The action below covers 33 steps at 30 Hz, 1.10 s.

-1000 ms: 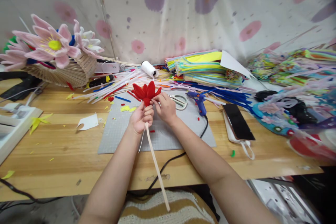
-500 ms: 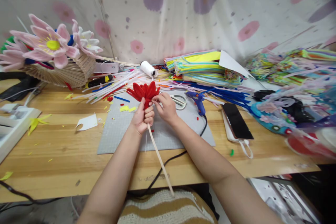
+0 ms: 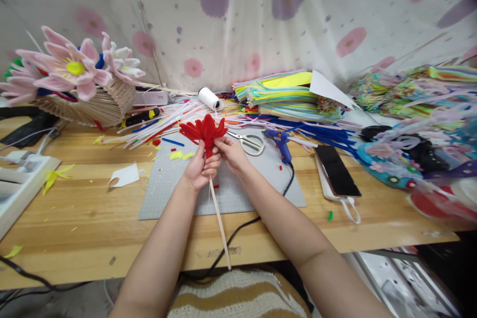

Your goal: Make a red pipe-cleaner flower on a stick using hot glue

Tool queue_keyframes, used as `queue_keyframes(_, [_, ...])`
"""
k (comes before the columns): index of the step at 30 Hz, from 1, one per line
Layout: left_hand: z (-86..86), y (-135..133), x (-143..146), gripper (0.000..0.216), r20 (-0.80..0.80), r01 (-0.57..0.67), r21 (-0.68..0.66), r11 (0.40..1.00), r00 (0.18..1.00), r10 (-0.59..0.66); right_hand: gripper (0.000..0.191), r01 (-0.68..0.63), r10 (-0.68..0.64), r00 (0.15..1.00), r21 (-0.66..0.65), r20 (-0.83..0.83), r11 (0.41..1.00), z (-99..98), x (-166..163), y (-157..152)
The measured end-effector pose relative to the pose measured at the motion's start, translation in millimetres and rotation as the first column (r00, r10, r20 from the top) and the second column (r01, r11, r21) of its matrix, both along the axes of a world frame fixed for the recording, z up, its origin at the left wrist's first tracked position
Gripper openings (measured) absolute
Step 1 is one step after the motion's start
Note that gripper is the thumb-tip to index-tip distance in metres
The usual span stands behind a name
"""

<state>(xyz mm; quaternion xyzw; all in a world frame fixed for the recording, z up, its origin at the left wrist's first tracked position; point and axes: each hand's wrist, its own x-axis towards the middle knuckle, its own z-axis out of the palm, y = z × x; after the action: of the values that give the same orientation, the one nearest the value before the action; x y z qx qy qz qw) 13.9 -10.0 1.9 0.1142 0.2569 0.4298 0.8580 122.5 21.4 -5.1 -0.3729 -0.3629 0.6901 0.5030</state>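
Over the far edge of the gray mat (image 3: 160,201), roughly midway between the left and right edges of the surface (image 3: 93,223), a red flower (image 3: 208,130) is held up with its petals away from the person. The left hand (image 3: 201,168) wraps its fingers around the stick (image 3: 219,223) just below the petals, thumb up against the base, seemingly to steady flower and stick together. The right hand (image 3: 231,153) has its fingertips at the side of that base; whether they pinch a petal or merely press cannot be told. Slanting toward the surface's near edge, the stick passes between the forearms, probably so it hinders neither. Scissors (image 3: 254,145) and a glue gun (image 3: 282,146) lie by the mat's far right corner, likely for easy reach, while a spool (image 3: 209,98) sits behind, toward the surface's far edge
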Motion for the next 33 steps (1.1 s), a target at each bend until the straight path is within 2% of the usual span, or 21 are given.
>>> queue_keyframes(2, [2.3, 0.2, 5.0, 0.037, -0.212, -0.11, -0.009, 0.994, 0.971, 0.106, 0.011, 0.106, -0.126, 0.979, 0.129, 0.161, 0.986, -5.0, -1.1, 2.1])
queue_keyframes(4, [5.2, 0.1, 11.4, 0.026, -0.379, -0.304, 0.091, 0.948, 0.87, 0.315, 0.01, 0.148, -0.238, 0.912, 0.274, 0.333, 0.95, -6.8, -1.3, 1.5])
queue_keyframes(6, [8.2, -0.3, 16.9, 0.015, -0.41, -0.428, 0.213, 0.878, 0.777, 0.478, 0.011, 0.113, -0.312, 0.824, 0.403, 0.472, 0.908, -4.5, -1.0, -2.7])
queue_keyframes(7, [9.3, -0.5, 18.9, 0.012, -0.395, -0.449, 0.247, 0.859, 0.763, 0.512, 0.013, 0.085, -0.344, 0.78, 0.456, 0.524, 0.886, -2.2, -0.8, -5.7])
queue_keyframes(9, [10.1, -0.7, 21.0, 0.012, -0.363, -0.457, 0.273, 0.847, 0.766, 0.53, 0.015, 0.014, -0.403, 0.677, 0.537, 0.616, 0.844, 3.3, -0.6, -12.1])
queue_keyframes(13, [5.7, -0.2, 19.6, 0.024, -0.343, -0.42, 0.277, 0.864, 0.797, 0.497, 0.018, -0.127, -0.532, 0.437, 0.635, 0.726, 0.762, 9.9, -0.3, -18.0])
queue_keyframes(15, [3.7, 0.4, 18.1, 0.026, -0.332, -0.401, 0.249, 0.881, 0.82, 0.467, 0.019, -0.154, -0.58, 0.368, 0.663, 0.727, 0.733, 10.2, 0.0, -16.8])
queue_keyframes(17, [3.7, 1.2, 16.5, 0.026, -0.314, -0.378, 0.216, 0.9, 0.846, 0.43, 0.019, -0.168, -0.603, 0.333, 0.675, 0.725, 0.719, 9.8, 0.2, -14.2])
queue_keyframes(22, [11.1, 4.4, 10.4, 0.026, -0.206, -0.297, 0.1, 0.95, 0.927, 0.312, 0.021, -0.207, -0.635, 0.283, 0.692, 0.719, 0.691, 11.4, -0.9, -9.5])
queue_keyframes(25, [14.6, 5.9, 6.0, 0.026, -0.099, -0.237, 0.038, 0.971, 0.966, 0.239, 0.019, -0.211, -0.661, 0.287, 0.719, 0.693, 0.662, 13.3, -1.7, -8.7])
queue_keyframes(27, [15.6, 6.1, 3.6, 0.026, -0.035, -0.213, -0.003, 0.977, 0.976, 0.213, 0.016, -0.232, -0.659, 0.321, 0.731, 0.681, 0.642, 14.9, -1.7, -8.2])
queue_keyframes(30, [15.9, 4.5, -0.7, 0.025, 0.084, -0.192, -0.08, 0.978, 0.977, 0.198, 0.013, -0.259, -0.617, 0.415, 0.737, 0.669, 0.625, 17.8, 0.4, -6.3])
queue_keyframes(33, [13.8, 2.0, -8.6, 0.018, 0.251, -0.13, -0.138, 0.982, 0.954, 0.162, 0.015, -0.178, -0.569, 0.536, 0.742, 0.624, 0.646, 19.9, 8.2, -3.2])
